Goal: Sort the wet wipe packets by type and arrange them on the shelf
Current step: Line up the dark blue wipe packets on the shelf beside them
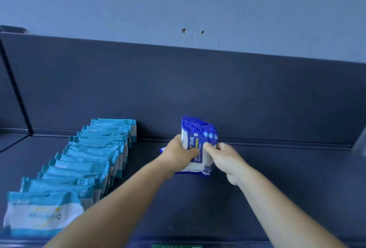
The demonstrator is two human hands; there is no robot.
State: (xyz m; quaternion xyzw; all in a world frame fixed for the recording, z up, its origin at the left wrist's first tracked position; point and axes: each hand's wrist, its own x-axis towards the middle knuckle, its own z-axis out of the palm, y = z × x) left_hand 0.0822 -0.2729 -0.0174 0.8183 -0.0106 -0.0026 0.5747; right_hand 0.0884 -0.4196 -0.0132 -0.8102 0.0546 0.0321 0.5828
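A small stack of dark blue and white alcohol wipe packets [198, 134] stands on end near the back of the dark shelf [277, 178], leaning toward the back panel. My left hand [178, 154] grips the stack from its left side, thumb across the front. From the right, my right hand [223, 155] pinches the stack's edge. A long row of light blue and white wipe packets [83, 168] stands upright at the left, running from the back panel to the front edge.
The dark back panel [198, 89] rises behind the shelf, with a pale wall [178, 0] above it. A vertical divider [15, 89] bounds the shelf at the far left. Bare shelf surface lies right of the blue stack.
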